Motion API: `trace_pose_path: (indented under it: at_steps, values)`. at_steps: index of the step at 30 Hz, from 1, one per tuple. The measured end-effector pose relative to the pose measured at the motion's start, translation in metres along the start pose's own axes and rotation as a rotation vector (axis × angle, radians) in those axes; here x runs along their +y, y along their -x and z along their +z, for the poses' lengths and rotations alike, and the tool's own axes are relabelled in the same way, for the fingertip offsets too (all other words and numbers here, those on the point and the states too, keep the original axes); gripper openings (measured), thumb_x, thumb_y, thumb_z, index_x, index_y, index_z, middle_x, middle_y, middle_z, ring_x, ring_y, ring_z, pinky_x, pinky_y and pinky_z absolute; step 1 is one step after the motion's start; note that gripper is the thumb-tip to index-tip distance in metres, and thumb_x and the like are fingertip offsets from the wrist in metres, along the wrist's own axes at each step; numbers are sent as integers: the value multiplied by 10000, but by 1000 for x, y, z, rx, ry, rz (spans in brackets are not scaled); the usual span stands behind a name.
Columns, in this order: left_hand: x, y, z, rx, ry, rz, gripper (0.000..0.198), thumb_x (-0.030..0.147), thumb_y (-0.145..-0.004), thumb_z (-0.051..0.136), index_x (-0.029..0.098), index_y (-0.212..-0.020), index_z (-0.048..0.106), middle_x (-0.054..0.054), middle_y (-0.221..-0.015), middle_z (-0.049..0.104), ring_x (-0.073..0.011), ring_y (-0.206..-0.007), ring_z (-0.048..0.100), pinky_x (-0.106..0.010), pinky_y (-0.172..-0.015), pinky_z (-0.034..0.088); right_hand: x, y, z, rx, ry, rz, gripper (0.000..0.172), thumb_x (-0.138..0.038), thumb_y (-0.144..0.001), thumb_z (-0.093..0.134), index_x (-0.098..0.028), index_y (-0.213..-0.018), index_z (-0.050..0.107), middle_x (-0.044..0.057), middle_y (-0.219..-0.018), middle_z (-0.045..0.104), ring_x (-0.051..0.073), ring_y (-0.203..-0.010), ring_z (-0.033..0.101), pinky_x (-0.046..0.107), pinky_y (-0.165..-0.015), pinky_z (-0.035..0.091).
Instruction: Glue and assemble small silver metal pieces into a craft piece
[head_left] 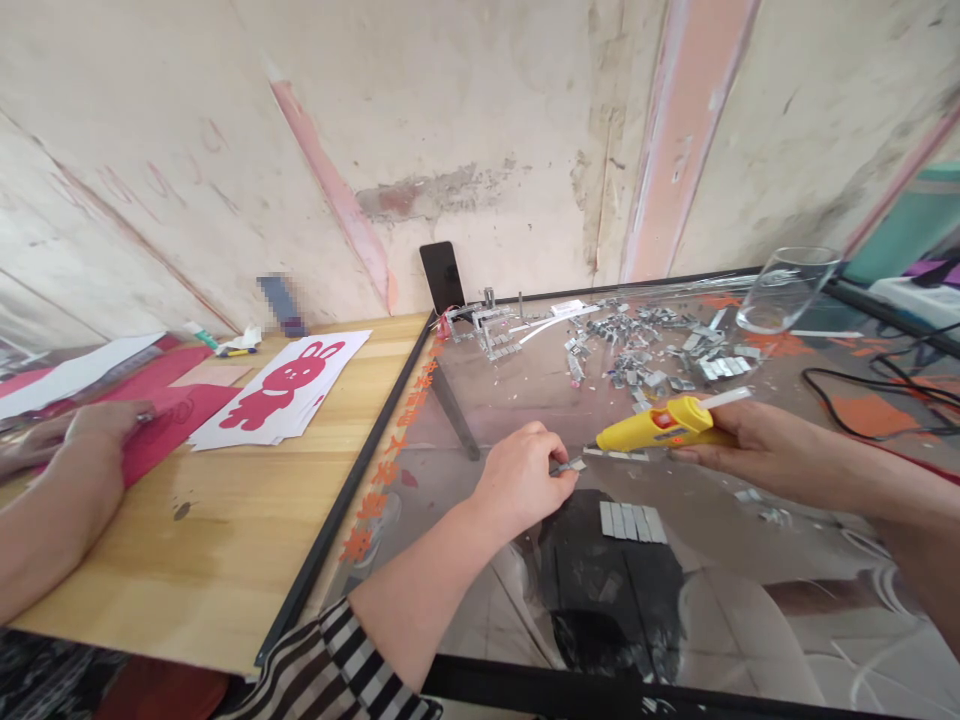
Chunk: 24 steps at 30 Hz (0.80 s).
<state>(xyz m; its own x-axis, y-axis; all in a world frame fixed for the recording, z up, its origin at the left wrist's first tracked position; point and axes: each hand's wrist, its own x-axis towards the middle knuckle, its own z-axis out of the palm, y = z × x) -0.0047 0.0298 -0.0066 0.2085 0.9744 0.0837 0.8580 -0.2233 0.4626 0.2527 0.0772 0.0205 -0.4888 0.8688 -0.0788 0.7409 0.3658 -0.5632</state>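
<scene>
My right hand grips a yellow hot glue gun with a white glue stick poking out of its back end. Its nozzle points left, toward the small grey strip pinched between the thumb and fingers of my left hand. Whether the nozzle touches the strip, I cannot tell. Just under the gun lies a thin pale strip on the glass tabletop. Nearer to me rests a flat panel of several grey pieces set side by side.
Loose grey pieces lie heaped at the back beside a small grey model. A phone leans on the wall. Right stand a drinking glass and black cables. At left, another person's hands work on red paper near a rabbit cutout.
</scene>
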Motion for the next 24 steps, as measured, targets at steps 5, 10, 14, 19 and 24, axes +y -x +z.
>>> trace_pose_path:
  at_steps: [5,10,14,19,24]
  values:
    - [-2,0,3,11,-6,14,72,263,-729,624,202,-762,644,-16,-851,625,-173,-743,593,-302,-668,460,-1,0,0,-66,-7,-38,373,-534,-802,495,-176,-806,599,27,-670,582,185,-601,498,281,-534,374]
    - [0,1,1,4,3,1,63,251,-728,620,199,-757,641,-17,-851,624,-173,-736,590,-306,-668,462,0,-1,1,-56,7,-55,347,-526,-804,506,-189,-790,586,21,-671,593,181,-595,499,279,-537,378]
    - [0,0,1,3,-2,4,61,250,-728,623,199,-756,642,-22,-857,628,-177,-753,594,-303,-678,461,0,-1,2,-55,29,-56,367,-541,-821,479,-186,-809,570,23,-694,599,187,-615,511,285,-554,387]
    - [-2,1,3,18,-10,23,57,247,-732,627,200,-759,643,-19,-854,624,-176,-759,596,-301,-678,466,0,-1,3,-44,54,-48,378,-557,-814,472,-190,-779,556,21,-683,590,190,-610,511,289,-549,383]
    - [-1,1,2,13,-6,16,59,247,-733,623,195,-757,639,-14,-839,617,-171,-727,588,-300,-651,457,2,-2,3,-65,30,-38,377,-540,-823,470,-177,-832,567,22,-692,574,186,-621,493,289,-551,385]
